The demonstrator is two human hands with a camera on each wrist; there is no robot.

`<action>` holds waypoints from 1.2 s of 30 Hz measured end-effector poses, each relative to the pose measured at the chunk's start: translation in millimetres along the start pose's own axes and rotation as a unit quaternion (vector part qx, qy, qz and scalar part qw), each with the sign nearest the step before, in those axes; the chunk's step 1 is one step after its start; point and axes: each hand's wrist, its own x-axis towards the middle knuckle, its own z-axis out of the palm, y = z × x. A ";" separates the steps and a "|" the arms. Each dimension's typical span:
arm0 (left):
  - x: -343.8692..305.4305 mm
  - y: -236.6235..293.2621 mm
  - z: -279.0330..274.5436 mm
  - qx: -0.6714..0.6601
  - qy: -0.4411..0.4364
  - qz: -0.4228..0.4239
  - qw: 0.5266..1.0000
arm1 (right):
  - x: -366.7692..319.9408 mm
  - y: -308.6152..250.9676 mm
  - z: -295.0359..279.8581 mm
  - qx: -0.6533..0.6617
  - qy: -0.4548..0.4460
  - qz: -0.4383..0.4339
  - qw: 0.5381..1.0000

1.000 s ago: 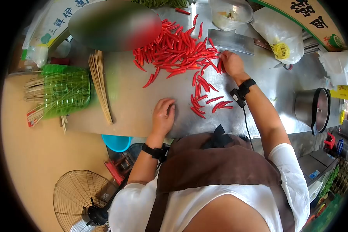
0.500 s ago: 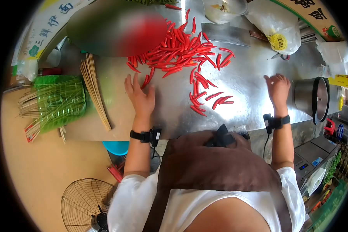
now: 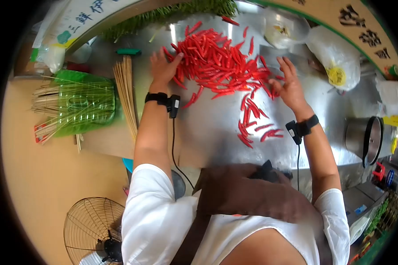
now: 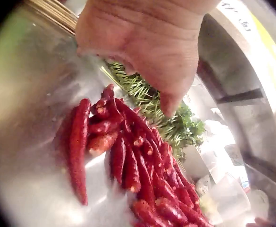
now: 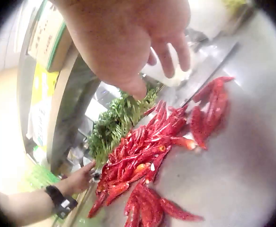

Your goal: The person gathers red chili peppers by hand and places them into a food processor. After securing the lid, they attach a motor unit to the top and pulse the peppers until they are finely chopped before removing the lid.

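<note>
A pile of red chili peppers [image 3: 216, 62] lies on the metal table. My left hand [image 3: 163, 68] is at the pile's left edge, fingers extended and thumb out over the nearest peppers. On the opposite side, my right hand [image 3: 292, 88] has its fingers spread, close to a few peppers at the pile's right end. Neither hand holds anything. In the left wrist view the left hand [image 4: 147, 42] hangs above the peppers [image 4: 147, 175]. The right wrist view has the right hand [image 5: 133, 42] over the pile [image 5: 142, 146], fingers pointing down.
A cleaver blade [image 3: 285, 54] lies behind the right hand, near a clear plastic bowl [image 3: 292, 28] and a white bag [image 3: 334, 57]. Bamboo skewers [image 3: 126, 95] and a green plastic package [image 3: 86, 104] are at left. Green vegetables [image 3: 177, 13] line the back; a metal pot [image 3: 362, 137] stands right.
The left hand has moved forward from the table's front to the pile's left side. The right hand left the pile, swung out right, and is now back beside the peppers with fingers spread.
</note>
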 end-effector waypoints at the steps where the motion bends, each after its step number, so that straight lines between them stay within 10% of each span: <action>1: 8.7 1.9 0.5 -0.003 -0.035 -0.008 0.999 | 18.6 2.7 14.2 -0.044 -0.006 -0.030 0.999; 13: 18.9 68.9 -7.8 0.123 -0.218 0.083 0.965 | 184.3 -49.3 135.8 -0.227 -0.195 0.057 0.952; 17: -14.4 71.9 6.7 0.057 -0.201 0.159 0.965 | 171.0 -44.6 153.8 -0.178 -0.237 -0.104 0.949; 25: -101.5 90.4 -13.6 -0.144 -0.246 0.215 0.934 | 88.1 -50.0 59.7 0.109 -0.341 -0.080 0.930; 32: -154.4 69.8 -25.0 0.103 -0.255 0.073 0.959 | 26.6 -14.3 7.9 -0.184 -0.280 -0.097 0.937; 36: -150.7 90.8 -2.4 0.107 -0.224 0.136 0.959 | 28.0 -27.6 30.2 -0.160 -0.306 -0.141 0.928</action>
